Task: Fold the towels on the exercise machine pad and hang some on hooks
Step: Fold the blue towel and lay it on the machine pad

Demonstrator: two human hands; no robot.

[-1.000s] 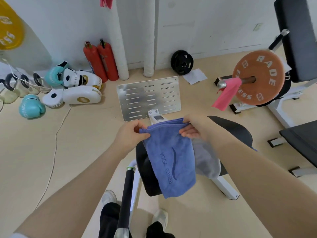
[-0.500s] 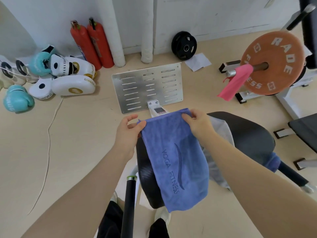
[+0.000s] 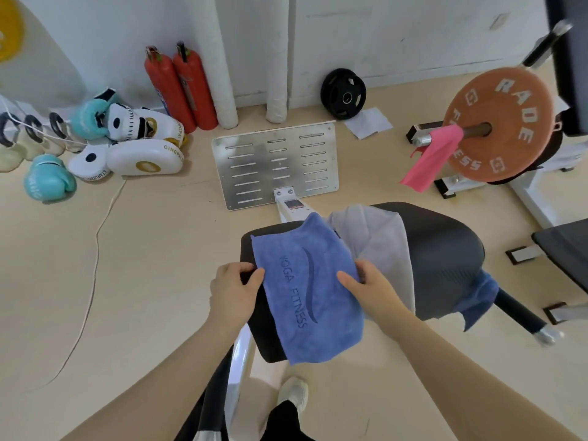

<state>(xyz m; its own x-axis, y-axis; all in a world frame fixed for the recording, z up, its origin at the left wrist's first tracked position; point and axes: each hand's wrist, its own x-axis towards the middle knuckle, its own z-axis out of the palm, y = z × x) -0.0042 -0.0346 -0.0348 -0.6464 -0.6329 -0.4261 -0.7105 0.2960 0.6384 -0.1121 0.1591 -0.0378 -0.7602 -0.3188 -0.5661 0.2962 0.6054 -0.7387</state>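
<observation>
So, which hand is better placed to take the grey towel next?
The right hand, I think. It grips the blue towel's right edge, directly beside the grey towel on the black pad. The left hand holds the opposite edge and would have to reach across the blue towel.

1. "YOGA FITNESS" runs in dark letters down the blue towel (image 3: 305,291).
2. "RADE" stands in pale raised letters on the upper rim of the orange weight plate (image 3: 506,122); the letters "ESS" show on its lower rim.
3. "GINGPAI" is printed along the edge of the white punch mitt (image 3: 146,157).
4. "STARLIGHT" seems to edge the round focus pad (image 3: 90,160); the print is small.
</observation>
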